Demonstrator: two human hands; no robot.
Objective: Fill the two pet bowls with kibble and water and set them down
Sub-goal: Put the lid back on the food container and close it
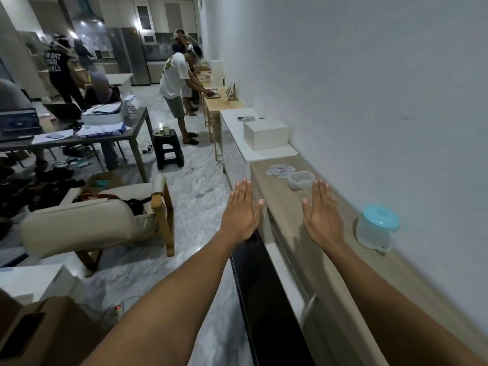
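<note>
White wall, marble floor.

Open-plan home interior: kitchen cabinets, range hood and fridge behind a paper-strewn table, armchair on marble floor

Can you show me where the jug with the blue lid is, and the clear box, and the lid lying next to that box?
jug (376,228): head view, on its clear side below the blue lid.
clear box (300,180): head view, on its front wall.
box lid (280,171): head view, on its flat top.
</note>
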